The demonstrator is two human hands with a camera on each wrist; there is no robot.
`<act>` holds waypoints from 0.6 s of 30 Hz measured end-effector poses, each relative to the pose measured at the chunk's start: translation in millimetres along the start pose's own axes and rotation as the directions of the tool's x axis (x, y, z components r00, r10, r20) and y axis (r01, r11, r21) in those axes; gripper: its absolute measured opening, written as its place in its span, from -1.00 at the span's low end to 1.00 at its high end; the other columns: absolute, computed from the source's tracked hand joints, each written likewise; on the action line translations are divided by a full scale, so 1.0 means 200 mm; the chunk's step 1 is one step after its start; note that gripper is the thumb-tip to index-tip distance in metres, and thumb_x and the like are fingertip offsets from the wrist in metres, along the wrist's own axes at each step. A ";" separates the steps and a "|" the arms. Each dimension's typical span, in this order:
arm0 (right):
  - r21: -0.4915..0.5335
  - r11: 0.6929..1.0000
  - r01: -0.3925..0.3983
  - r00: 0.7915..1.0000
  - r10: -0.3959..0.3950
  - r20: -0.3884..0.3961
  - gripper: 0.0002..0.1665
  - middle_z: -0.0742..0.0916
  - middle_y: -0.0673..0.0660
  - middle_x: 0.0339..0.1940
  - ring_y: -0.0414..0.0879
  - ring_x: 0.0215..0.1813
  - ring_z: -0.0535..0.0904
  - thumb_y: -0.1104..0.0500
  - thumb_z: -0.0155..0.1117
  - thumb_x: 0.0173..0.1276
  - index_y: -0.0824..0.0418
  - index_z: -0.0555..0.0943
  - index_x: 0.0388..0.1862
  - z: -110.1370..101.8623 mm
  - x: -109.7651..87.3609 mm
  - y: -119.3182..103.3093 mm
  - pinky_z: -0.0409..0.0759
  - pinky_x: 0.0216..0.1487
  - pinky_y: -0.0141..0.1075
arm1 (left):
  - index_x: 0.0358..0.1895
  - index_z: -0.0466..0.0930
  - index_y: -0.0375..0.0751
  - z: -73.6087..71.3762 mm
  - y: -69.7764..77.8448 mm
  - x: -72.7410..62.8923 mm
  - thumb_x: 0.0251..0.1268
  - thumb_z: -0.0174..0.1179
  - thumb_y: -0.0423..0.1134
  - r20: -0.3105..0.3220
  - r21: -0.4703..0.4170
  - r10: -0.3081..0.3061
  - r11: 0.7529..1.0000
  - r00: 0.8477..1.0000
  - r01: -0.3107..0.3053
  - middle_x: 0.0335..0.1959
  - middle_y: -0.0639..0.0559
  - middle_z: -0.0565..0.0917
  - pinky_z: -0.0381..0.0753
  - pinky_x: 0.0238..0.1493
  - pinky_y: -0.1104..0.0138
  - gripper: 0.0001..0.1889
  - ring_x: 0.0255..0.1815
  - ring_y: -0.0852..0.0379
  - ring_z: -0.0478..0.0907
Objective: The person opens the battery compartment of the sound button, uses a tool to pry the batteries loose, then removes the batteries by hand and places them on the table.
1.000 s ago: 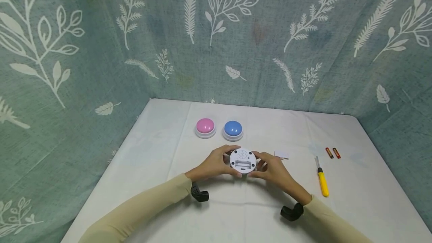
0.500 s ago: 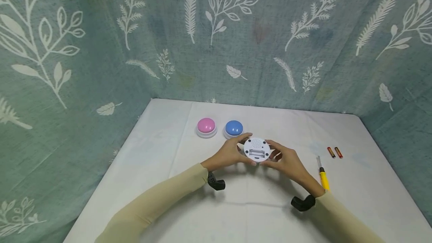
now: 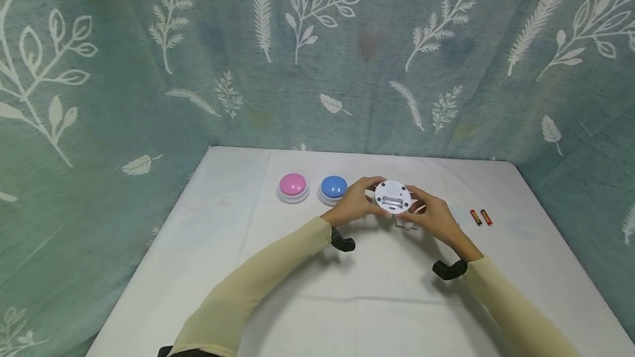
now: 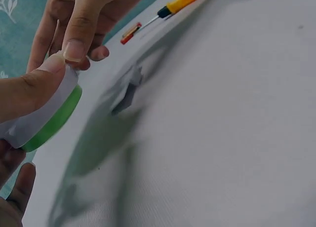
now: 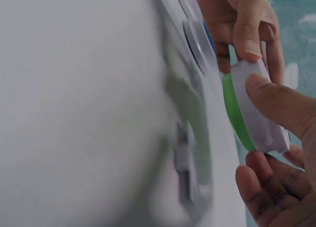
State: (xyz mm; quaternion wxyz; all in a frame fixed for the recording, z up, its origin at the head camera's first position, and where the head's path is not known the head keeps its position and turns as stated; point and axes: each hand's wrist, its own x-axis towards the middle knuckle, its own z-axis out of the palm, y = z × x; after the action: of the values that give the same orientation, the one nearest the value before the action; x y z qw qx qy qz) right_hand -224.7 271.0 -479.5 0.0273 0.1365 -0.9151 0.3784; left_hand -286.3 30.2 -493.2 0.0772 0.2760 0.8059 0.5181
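Both hands hold a round white push button [image 3: 393, 197] up off the table, upside down. Its underside shows a battery compartment with no cover and no batteries in it. In the right wrist view its green dome [image 5: 237, 113] faces down toward the table. My left hand [image 3: 358, 200] grips the left rim between thumb and fingers. On the opposite rim, my right hand [image 3: 437, 218] pinches with thumb and fingers. Below the button a small pale flat piece [image 4: 127, 91] lies on the cloth, partly hidden in the head view.
A pink push button [image 3: 292, 185] and a blue push button [image 3: 333, 187] stand upright at the back. Two batteries [image 3: 476, 217] lie at the right. A yellow-handled screwdriver [image 4: 185, 0] shows in the left wrist view. A leaf-patterned curtain [image 3: 278, 109] hangs behind the white table [image 3: 307, 313].
Both hands have carried the white button toward the back right, over the small pale piece. The right arm now hides the screwdriver in the head view. The head view has shifted slightly.
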 end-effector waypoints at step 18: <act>0.119 0.976 -0.183 0.983 0.179 0.046 -0.05 0.67 0.29 0.23 0.10 -0.01 0.65 0.10 0.55 0.30 0.21 0.33 0.59 -0.18 0.17 0.24 0.62 -0.24 -0.24 | 0.51 0.38 -0.19 0.18 -0.05 0.32 -0.01 0.66 -0.11 -0.049 0.022 -0.045 0.999 0.998 0.046 0.26 0.00 0.61 0.55 0.09 0.24 -0.05 0.13 0.09 0.57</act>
State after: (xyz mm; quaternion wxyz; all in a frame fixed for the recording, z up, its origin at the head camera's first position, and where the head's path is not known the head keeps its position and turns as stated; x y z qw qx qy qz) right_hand -271.6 321.0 -482.4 -0.0318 0.0607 -0.8990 0.4325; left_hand -328.6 90.1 -507.6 0.0663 0.2458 0.8196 0.5133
